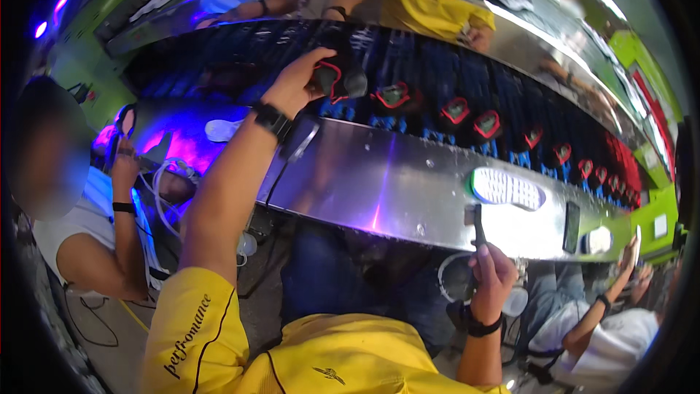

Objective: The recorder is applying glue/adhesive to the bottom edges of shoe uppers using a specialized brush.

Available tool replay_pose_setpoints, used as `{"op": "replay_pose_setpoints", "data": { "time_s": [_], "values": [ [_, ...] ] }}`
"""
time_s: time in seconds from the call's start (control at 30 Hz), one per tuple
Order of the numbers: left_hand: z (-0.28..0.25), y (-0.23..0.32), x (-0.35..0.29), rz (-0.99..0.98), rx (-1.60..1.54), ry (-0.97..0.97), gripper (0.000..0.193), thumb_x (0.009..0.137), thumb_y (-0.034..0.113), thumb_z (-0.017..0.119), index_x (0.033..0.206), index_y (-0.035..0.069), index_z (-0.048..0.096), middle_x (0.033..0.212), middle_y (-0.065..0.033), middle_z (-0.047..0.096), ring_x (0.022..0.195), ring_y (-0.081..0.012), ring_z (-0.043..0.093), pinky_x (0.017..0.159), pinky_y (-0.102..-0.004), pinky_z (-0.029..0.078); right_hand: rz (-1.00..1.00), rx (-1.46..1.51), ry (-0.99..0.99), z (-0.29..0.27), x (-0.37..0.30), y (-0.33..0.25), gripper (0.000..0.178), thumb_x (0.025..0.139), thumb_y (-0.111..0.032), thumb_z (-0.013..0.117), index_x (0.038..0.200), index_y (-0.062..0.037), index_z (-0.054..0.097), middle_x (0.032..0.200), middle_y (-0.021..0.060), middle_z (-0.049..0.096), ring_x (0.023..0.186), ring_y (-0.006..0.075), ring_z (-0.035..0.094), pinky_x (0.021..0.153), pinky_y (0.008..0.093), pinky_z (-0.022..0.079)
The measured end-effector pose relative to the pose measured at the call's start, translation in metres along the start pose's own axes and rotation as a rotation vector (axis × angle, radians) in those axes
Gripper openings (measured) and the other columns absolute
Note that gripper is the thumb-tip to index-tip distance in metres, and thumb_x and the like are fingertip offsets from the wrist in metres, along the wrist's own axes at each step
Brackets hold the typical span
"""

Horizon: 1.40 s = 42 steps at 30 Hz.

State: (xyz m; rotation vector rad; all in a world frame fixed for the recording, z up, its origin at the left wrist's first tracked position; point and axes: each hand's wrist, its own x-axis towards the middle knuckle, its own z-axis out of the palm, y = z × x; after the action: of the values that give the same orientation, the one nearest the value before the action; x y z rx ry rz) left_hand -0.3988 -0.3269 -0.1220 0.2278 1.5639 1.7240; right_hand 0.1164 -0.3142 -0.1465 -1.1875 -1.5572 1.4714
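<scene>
My left hand point(294, 86) reaches out over the dark conveyor, fingers closed around a dark shoe upper point(351, 85) with a red-edged opening. Low on the right, my right hand point(492, 273) grips a small dark-handled brush point(478, 225), its head pointing away from me by the front edge of the metal worktable point(343, 175). Just beyond the brush lies a white shoe sole point(508, 188) with a green edge, its ridged side showing.
Several red-rimmed dark uppers point(487, 124) line the conveyor point(240, 51) behind the table. A black flat object point(572, 226) and a white round item point(599, 239) sit at right. Co-workers are on both sides. Another sole point(222, 130) lies under purple light, left.
</scene>
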Motion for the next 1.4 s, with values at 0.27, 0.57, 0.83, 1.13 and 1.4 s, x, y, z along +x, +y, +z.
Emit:
{"op": "replay_pose_setpoints", "data": {
  "time_s": [0.27, 0.57, 0.83, 1.13, 1.4],
  "values": [
    [0.018, -0.072, -0.153, -0.062, -0.508, -0.324, 0.038, 0.101, 0.024, 0.074, 0.135, 0.01, 0.065, 0.124, -0.0085, 0.076, 0.114, -0.0262, 0.075, 0.096, -0.0454, 0.062, 0.018, 0.087, -0.086, 0.0, -0.001, 0.005, 0.024, 0.105, -0.012, 0.073, 0.119, 0.0071, 0.076, 0.087, 0.0009, 0.07, 0.082, 0.0077, 0.062, 0.076, 0.0236, 0.048],
    [0.022, -0.119, -0.185, 0.697, 0.598, -0.096, 0.075, 0.069, 0.016, 0.102, 0.131, 0.0, 0.064, 0.121, -0.0097, 0.073, 0.107, -0.0193, 0.073, 0.096, -0.0372, 0.059, -0.017, -0.127, -0.099, 0.025, 0.001, 0.018, 0.03, 0.101, -0.016, 0.078, 0.12, 0.0072, 0.075, 0.087, 0.0052, 0.073, 0.079, 0.0085, 0.061, 0.072, 0.026, 0.05],
    [0.019, -0.144, -0.227, 1.036, 1.069, -0.061, 0.081, 0.069, 0.013, 0.094, 0.141, 0.006, 0.059, 0.138, -0.0146, 0.068, 0.133, -0.0369, 0.064, 0.124, -0.0561, 0.036, -0.024, -0.2, -0.191, 0.06, 0.014, 0.02, 0.026, 0.102, -0.017, 0.076, 0.115, 0.0049, 0.077, 0.076, 0.005, 0.069, 0.07, 0.0089, 0.059, 0.064, 0.0292, 0.048],
    [0.001, -0.17, -0.254, 1.087, 1.15, -0.094, 0.075, 0.08, 0.012, 0.089, 0.143, 0.005, 0.05, 0.14, -0.0195, 0.066, 0.136, -0.0418, 0.062, 0.126, -0.0646, 0.031, 0.025, -0.227, -0.312, 0.1, 0.029, 0.046, 0.026, 0.102, -0.021, 0.074, 0.113, 0.0028, 0.078, 0.07, 0.0124, 0.067, 0.062, 0.0145, 0.06, 0.061, 0.0338, 0.048],
    [-0.007, -0.181, -0.258, 1.111, 1.146, -0.089, 0.072, 0.082, 0.012, 0.087, 0.143, 0.005, 0.049, 0.14, -0.0193, 0.065, 0.138, -0.0427, 0.06, 0.126, -0.0655, 0.031, 0.021, -0.239, -0.314, 0.114, 0.023, 0.052, 0.028, 0.104, -0.022, 0.072, 0.115, 0.003, 0.079, 0.077, 0.0093, 0.07, 0.068, 0.0143, 0.061, 0.065, 0.0309, 0.048]
  ]
}}
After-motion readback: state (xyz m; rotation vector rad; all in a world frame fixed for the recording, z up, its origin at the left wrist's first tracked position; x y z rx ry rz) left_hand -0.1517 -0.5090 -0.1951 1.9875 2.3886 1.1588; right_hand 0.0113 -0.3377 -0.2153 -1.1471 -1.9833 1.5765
